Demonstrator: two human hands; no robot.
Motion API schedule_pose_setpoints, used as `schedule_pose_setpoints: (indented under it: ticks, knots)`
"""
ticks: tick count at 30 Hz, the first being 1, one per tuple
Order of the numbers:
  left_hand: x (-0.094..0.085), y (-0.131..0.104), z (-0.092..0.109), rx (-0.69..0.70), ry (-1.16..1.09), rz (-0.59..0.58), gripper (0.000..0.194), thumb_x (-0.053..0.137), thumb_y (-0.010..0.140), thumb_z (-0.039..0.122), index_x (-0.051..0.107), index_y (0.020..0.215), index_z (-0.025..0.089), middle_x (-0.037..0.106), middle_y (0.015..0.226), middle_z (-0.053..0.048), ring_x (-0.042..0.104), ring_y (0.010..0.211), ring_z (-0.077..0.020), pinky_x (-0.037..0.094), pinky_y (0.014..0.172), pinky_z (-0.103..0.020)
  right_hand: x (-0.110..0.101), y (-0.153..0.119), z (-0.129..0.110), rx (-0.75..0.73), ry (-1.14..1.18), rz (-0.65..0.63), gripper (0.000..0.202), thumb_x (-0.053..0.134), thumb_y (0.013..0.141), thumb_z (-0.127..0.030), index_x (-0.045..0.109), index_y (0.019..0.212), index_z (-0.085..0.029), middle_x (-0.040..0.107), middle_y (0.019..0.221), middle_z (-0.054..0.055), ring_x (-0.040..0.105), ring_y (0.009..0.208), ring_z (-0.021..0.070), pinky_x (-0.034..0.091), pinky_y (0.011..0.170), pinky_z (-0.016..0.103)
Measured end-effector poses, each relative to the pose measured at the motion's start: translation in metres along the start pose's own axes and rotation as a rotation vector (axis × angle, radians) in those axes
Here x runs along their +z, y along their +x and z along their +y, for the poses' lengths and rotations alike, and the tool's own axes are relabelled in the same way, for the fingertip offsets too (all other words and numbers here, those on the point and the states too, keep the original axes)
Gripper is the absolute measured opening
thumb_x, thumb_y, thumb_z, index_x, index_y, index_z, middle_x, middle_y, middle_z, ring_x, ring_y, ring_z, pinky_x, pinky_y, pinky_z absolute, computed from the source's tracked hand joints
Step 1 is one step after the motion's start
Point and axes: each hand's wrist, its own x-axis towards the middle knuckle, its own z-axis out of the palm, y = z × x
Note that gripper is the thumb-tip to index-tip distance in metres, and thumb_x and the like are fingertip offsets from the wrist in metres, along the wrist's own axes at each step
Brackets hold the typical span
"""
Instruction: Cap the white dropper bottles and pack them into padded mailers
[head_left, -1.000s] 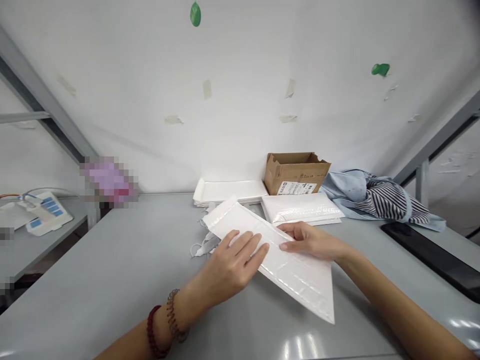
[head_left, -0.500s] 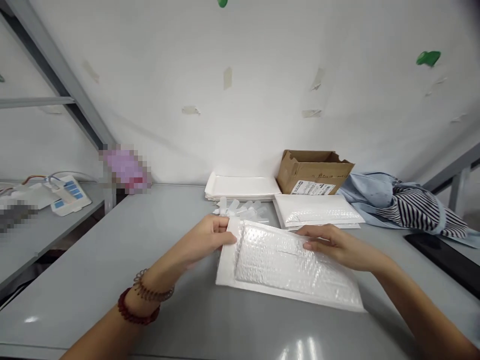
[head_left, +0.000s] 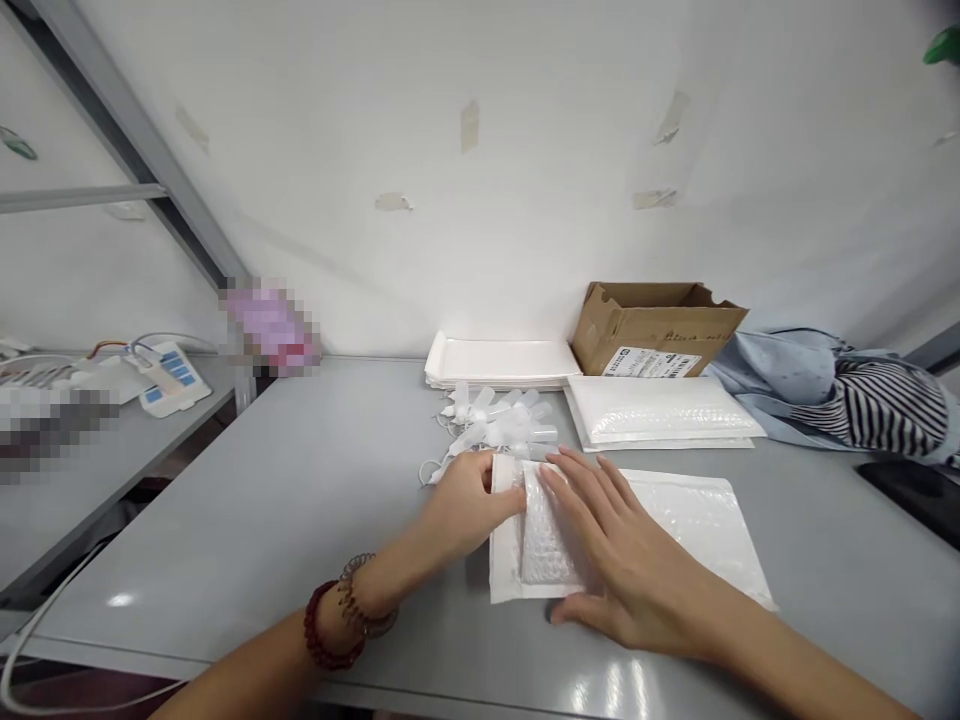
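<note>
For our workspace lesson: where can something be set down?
Free: the table between its left edge, the left forearm and the plastic pieces; also between held envelope and black object. Crowded: back right, with cardboard box, envelope stacks and cloth.

Grey table (head_left: 337, 450) bears white mailers (head_left: 705, 510), plastic pieces (head_left: 506, 425), a cardboard box (head_left: 660, 330), cloth (head_left: 787, 375), a black slab (head_left: 911, 498)

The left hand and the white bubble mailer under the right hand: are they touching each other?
Touching. The head view shows the left hand holding the left end of the bubble mailer, with the thumb laid over its top surface.
</note>
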Motion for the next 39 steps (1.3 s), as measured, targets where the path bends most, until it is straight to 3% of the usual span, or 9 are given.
schedule_pose_setpoints:
  ticks: [6, 9, 13, 16, 18, 22, 28, 33, 39]
  knots:
    - [-0.005, 0.000, -0.002, -0.003, 0.095, -0.072, 0.014, 0.062, 0.066, 0.023, 0.051, 0.062, 0.016, 0.042, 0.057, 0.006, 0.038, 0.052, -0.0086, 0.026, 0.047, -0.020, -0.010, 0.003, 0.001, 0.051, 0.126, -0.027, 0.093, 0.060, 0.062, -0.028, 0.016, 0.143, -0.015, 0.045, 0.133, 0.017, 0.040, 0.123, 0.0340, 0.026, 0.105, 0.058]
    - [-0.005, 0.000, -0.004, 0.001, 0.008, -0.142, 0.006, 0.064, 0.067, 0.019, 0.059, 0.069, 0.016, 0.054, 0.063, 0.004, 0.050, 0.059, -0.0107, 0.036, 0.053, -0.020, -0.017, 0.005, 0.002, 0.069, 0.163, -0.024, 0.088, 0.057, 0.061, -0.024, 0.019, 0.139, -0.019, 0.049, 0.128, 0.015, 0.045, 0.116, 0.0314, 0.027, 0.104, 0.057]
    - [-0.003, 0.001, -0.007, -0.062, -0.084, -0.247, 0.017, 0.068, 0.064, 0.018, 0.066, 0.081, 0.016, 0.067, 0.077, 0.000, 0.062, 0.072, -0.0154, 0.047, 0.063, -0.022, -0.022, 0.003, 0.008, 0.081, 0.165, 0.024, 0.080, 0.055, 0.060, -0.020, 0.025, 0.134, -0.020, 0.054, 0.124, 0.013, 0.049, 0.112, 0.0305, 0.033, 0.100, 0.052]
    - [-0.008, 0.002, 0.000, -0.166, 0.005, -0.259, 0.016, 0.070, 0.067, 0.027, 0.066, 0.073, 0.013, 0.067, 0.065, -0.002, 0.063, 0.058, -0.0154, 0.048, 0.052, -0.023, -0.028, 0.002, 0.014, 0.090, 0.168, -0.044, 0.070, 0.053, 0.062, -0.019, 0.033, 0.129, -0.019, 0.062, 0.111, 0.011, 0.056, 0.099, 0.0283, 0.039, 0.093, 0.049]
    - [-0.018, 0.003, 0.009, -0.180, 0.101, -0.172, 0.026, 0.066, 0.072, 0.036, 0.062, 0.062, 0.012, 0.062, 0.052, -0.002, 0.059, 0.046, -0.0137, 0.046, 0.045, -0.022, -0.035, 0.002, 0.017, 0.132, 0.166, -0.138, 0.062, 0.053, 0.066, -0.018, 0.040, 0.127, -0.017, 0.065, 0.099, 0.010, 0.058, 0.091, 0.0272, 0.042, 0.087, 0.046]
    - [-0.041, 0.002, 0.022, 0.006, 0.307, 0.065, 0.029, 0.060, 0.079, 0.038, 0.063, 0.064, 0.013, 0.062, 0.056, 0.000, 0.054, 0.044, -0.0099, 0.042, 0.045, -0.020, -0.049, 0.002, 0.022, 0.242, 0.176, -0.287, 0.058, 0.054, 0.068, -0.020, 0.046, 0.125, -0.015, 0.065, 0.098, 0.011, 0.057, 0.093, 0.0288, 0.045, 0.079, 0.041]
    - [-0.044, -0.002, 0.012, 0.244, 0.835, -0.251, 0.019, 0.060, 0.080, 0.027, 0.073, 0.090, 0.018, 0.056, 0.051, 0.004, 0.047, 0.048, -0.0099, 0.032, 0.051, -0.021, -0.057, 0.000, 0.028, 0.363, 0.237, -0.431, 0.062, 0.054, 0.065, -0.020, 0.046, 0.127, -0.021, 0.063, 0.095, 0.008, 0.056, 0.093, 0.0292, 0.045, 0.069, 0.035]
    - [-0.040, -0.004, 0.007, 0.243, 1.123, -0.275, 0.020, 0.061, 0.077, 0.024, 0.071, 0.094, 0.021, 0.064, 0.066, -0.001, 0.057, 0.067, -0.0176, 0.033, 0.058, -0.025, -0.056, 0.000, 0.031, 0.378, 0.261, -0.478, 0.066, 0.053, 0.065, -0.021, 0.043, 0.130, -0.021, 0.062, 0.102, 0.009, 0.054, 0.095, 0.0298, 0.044, 0.072, 0.037]
    - [-0.039, -0.006, 0.009, 0.270, 1.125, -0.305, 0.012, 0.058, 0.074, 0.022, 0.066, 0.083, 0.021, 0.062, 0.078, -0.001, 0.054, 0.072, -0.0173, 0.034, 0.061, -0.026, -0.053, 0.002, 0.028, 0.365, 0.305, -0.513, 0.071, 0.056, 0.065, -0.022, 0.042, 0.134, -0.020, 0.058, 0.117, 0.011, 0.050, 0.107, 0.0308, 0.043, 0.083, 0.040]
